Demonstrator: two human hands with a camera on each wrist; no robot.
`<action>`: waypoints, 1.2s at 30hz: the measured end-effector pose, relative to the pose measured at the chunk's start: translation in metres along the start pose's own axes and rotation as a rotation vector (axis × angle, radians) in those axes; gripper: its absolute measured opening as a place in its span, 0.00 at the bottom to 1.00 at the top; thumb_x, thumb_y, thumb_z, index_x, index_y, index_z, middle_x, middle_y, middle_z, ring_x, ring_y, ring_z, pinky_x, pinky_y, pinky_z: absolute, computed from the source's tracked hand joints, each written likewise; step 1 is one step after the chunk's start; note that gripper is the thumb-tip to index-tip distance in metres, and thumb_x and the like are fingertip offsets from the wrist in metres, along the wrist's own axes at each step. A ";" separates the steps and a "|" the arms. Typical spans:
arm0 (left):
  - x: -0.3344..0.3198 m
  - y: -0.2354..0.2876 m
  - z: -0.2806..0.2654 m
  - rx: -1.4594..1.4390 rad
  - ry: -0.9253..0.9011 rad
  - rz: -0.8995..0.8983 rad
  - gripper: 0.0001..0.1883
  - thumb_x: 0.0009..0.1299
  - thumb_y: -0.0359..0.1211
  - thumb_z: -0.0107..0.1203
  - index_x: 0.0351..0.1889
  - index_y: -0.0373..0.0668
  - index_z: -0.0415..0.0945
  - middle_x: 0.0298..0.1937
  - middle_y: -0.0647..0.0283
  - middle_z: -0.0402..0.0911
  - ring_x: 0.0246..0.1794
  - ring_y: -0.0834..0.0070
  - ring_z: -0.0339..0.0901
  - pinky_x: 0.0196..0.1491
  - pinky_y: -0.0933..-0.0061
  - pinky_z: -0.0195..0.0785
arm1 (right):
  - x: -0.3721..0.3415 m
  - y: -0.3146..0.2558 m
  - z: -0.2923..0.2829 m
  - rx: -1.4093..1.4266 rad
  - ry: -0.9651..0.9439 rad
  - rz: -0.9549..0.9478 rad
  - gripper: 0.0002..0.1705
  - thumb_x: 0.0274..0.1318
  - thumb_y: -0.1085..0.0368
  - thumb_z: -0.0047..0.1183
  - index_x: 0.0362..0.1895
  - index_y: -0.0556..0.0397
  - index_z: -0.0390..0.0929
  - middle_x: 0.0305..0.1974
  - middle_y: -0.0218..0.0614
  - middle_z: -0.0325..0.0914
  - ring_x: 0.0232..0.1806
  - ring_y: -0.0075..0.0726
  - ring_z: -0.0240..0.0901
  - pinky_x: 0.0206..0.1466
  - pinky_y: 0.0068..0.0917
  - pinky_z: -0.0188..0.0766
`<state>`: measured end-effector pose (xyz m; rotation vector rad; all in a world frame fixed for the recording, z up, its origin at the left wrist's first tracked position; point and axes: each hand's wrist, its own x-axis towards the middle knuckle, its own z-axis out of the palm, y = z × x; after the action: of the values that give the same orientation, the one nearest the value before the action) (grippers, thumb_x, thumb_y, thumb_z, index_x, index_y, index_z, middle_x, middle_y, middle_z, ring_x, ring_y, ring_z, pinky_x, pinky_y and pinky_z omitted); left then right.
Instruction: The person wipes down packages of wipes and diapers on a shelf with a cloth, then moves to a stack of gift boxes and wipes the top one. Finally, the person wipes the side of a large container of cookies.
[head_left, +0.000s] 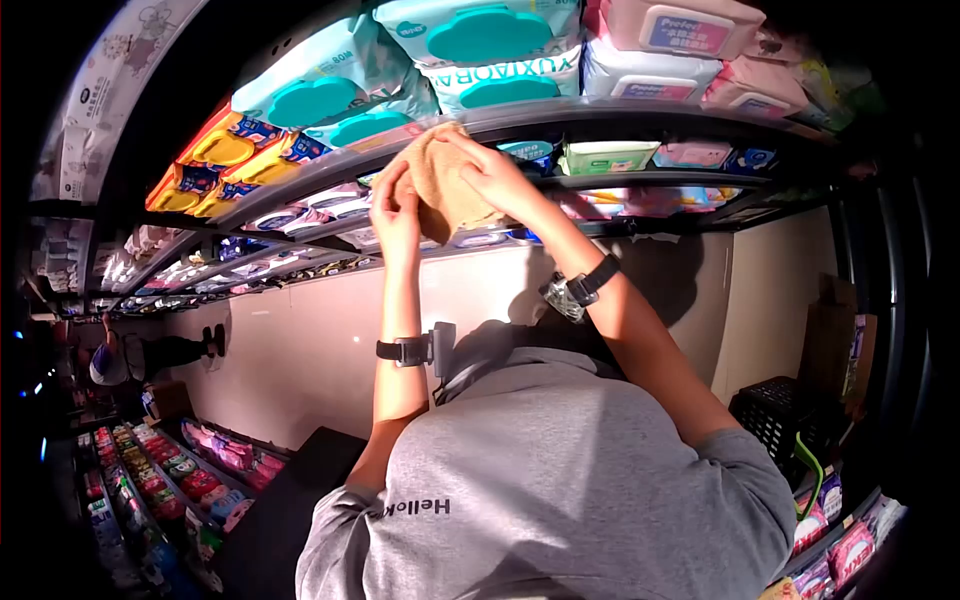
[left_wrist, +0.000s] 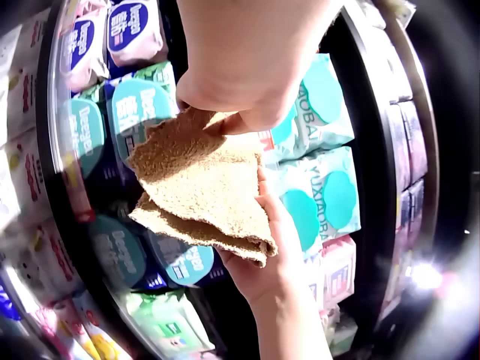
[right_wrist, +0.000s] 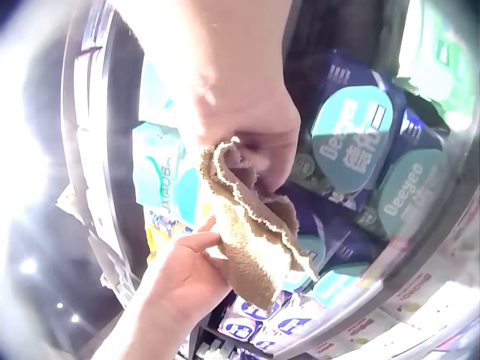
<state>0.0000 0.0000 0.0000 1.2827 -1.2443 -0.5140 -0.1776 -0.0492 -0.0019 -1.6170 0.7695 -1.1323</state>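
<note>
A tan terry cloth [head_left: 437, 190], folded over in layers, hangs between both hands in front of the shelf edge. My left hand [head_left: 396, 212] pinches one side of it with thumb and fingers, seen in the left wrist view as the hand [left_wrist: 240, 94] at the top. On the other side, my right hand [head_left: 497, 182] grips the cloth, its fingers partly behind the fabric. The right wrist view shows the ragged cloth edges [right_wrist: 259, 240] beneath the right hand [right_wrist: 251, 131], with the left hand [right_wrist: 187, 274] at the lower left.
Teal-lidded wipe packs [head_left: 490, 35] and pink packs [head_left: 690, 30] line the upper shelf. Yellow-lidded packs [head_left: 225, 148] sit at the left, and a green pack [head_left: 610, 157] stands one level down. Another person [head_left: 150, 355] is far down the aisle. A black crate [head_left: 770, 410] stands at right.
</note>
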 end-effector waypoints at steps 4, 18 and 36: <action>0.002 -0.003 -0.017 0.057 0.023 0.002 0.18 0.59 0.18 0.46 0.49 0.34 0.73 0.51 0.56 0.73 0.55 0.67 0.68 0.60 0.72 0.56 | 0.003 -0.010 0.025 -0.146 -0.004 0.040 0.30 0.51 0.69 0.43 0.61 0.37 0.63 0.18 0.49 0.68 0.14 0.35 0.65 0.23 0.30 0.63; -0.051 -0.004 0.080 0.380 -1.161 -0.104 0.18 0.58 0.23 0.50 0.48 0.40 0.75 0.19 0.64 0.64 0.19 0.79 0.60 0.24 0.76 0.56 | -0.120 0.078 -0.054 -0.304 -0.228 0.517 0.26 0.52 0.66 0.45 0.58 0.52 0.65 0.49 0.51 0.71 0.50 0.49 0.70 0.52 0.34 0.65; -0.117 -0.097 0.096 0.239 -1.122 0.003 0.24 0.58 0.18 0.49 0.54 0.41 0.69 0.43 0.52 0.72 0.45 0.59 0.71 0.48 0.71 0.64 | -0.260 0.166 0.010 1.361 0.539 0.910 0.27 0.53 0.64 0.56 0.56 0.57 0.64 0.52 0.40 0.70 0.52 0.36 0.70 0.54 0.34 0.70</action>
<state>-0.0914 0.0310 -0.1518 1.1844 -2.2735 -1.1972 -0.2579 0.1294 -0.2403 0.2070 0.6574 -0.9658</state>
